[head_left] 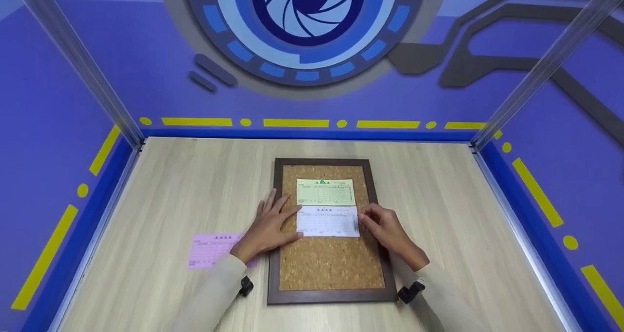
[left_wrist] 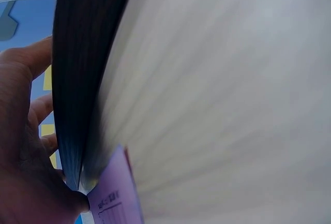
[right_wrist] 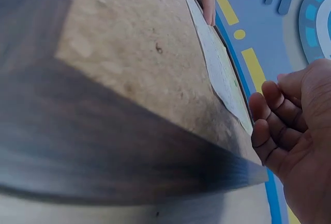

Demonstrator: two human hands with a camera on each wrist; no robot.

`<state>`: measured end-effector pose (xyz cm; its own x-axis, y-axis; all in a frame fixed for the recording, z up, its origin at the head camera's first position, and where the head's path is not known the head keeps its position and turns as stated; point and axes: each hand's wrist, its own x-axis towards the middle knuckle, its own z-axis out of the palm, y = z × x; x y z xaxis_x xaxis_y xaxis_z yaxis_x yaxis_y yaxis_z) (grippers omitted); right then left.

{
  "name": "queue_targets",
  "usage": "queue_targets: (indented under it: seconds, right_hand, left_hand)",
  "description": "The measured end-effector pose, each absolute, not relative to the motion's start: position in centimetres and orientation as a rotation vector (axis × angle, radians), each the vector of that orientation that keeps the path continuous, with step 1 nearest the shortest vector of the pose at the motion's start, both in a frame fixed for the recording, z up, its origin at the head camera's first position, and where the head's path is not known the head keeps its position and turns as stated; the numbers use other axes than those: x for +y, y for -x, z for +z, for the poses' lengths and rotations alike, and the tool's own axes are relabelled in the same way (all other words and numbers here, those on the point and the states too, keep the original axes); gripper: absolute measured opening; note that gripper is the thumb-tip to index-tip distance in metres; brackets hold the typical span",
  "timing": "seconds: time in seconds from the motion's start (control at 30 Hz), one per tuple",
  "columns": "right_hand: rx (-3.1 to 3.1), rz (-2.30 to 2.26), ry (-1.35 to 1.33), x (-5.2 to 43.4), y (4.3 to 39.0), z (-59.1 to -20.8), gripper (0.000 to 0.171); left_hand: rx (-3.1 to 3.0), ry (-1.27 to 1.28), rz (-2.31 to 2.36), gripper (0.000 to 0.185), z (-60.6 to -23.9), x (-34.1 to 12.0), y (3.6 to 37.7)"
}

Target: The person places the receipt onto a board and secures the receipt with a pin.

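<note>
So the white slip (head_left: 325, 222) was lying on the cork board (head_left: 331, 266), just on the near side of the green slip (head_left: 324, 195). My left hand (head_left: 268, 227) was spread along its left side, thumb at the near left corner, index finger at the far left one. My right hand (head_left: 390, 228) was at the right edge, fingers curled in, thumb and index tips close together. Honestly couldn't tell if they were pinching the edge, something small, or nothing.

The green slip had a small green pin (head_left: 322, 181) at its far edge, but I couldn't see one on the white. That's the worry imo: a tug from the right would probably swing it crooked, and lifting my left thumb could let it slip. Pushing hard on one side might also shove the dark frame (head_left: 331, 297) across the wood table (head_left: 453, 215).

Left of the board, the pink slip (head_left: 209, 251) was partly hidden behind my left wrist, so a dragging sleeve (head_left: 214, 288) could've caught it.
</note>
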<state>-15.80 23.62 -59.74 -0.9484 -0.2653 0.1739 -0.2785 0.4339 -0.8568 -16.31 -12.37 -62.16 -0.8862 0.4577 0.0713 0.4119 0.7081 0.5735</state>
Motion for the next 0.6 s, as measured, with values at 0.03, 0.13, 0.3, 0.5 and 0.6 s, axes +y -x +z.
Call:
queue_targets:
  seconds: [0.03,0.13,0.3,0.5,0.6]
  right_hand:
    - [-2.66,1.583,-0.511,23.5,16.0,-59.7,0.006]
    - [-2.696,1.556,-0.53,23.1,16.5,-59.7,0.005]
    - [-2.722,1.544,-0.556,22.5,17.2,-59.8,0.004]
    - [-2.73,1.538,-0.583,21.8,17.8,-60.0,0.006]
    - [-2.715,1.554,-0.582,21.3,18.1,-60.2,0.007]
  left_hand:
    - [2.834,-0.721,0.919,0.077,-62.2,-12.4,16.4]
    - [2.832,-0.72,0.911,0.078,-62.1,-12.5,16.4]
    - [2.834,-0.735,0.915,0.078,-62.2,-12.4,16.5]
    - [2.83,-0.738,0.924,0.077,-62.2,-12.4,16.4]
    - [2.832,-0.732,0.921,0.077,-62.2,-12.5,16.3]
